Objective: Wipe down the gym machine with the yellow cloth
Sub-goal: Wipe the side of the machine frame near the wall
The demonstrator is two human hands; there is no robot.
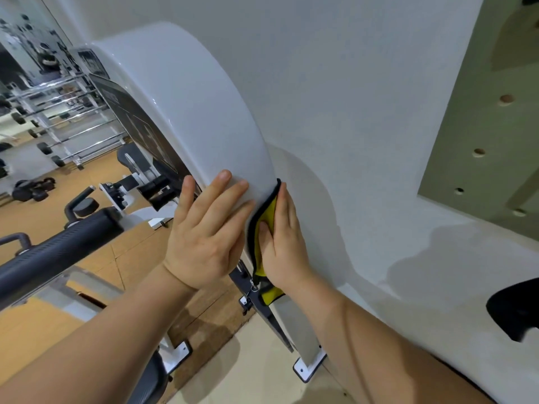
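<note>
The gym machine's curved white shroud point(186, 106) rises from the centre toward the upper left, close to the wall. My left hand point(207, 228) lies flat on the shroud's lower front face, fingers spread, holding nothing. My right hand point(284, 243) presses the yellow cloth point(264, 217), which has a dark edge, against the shroud's right side, next to the wall. Part of the cloth hangs out below my palm; the rest is hidden under the hand.
A white wall point(364, 97) stands right behind the shroud. A black padded bar point(58, 246) crosses the lower left. The machine's white feet point(309, 365) are bolted to the floor. A barbell rack point(58, 118) and dumbbells sit at the far left. A pegboard panel point(490, 126) is at right.
</note>
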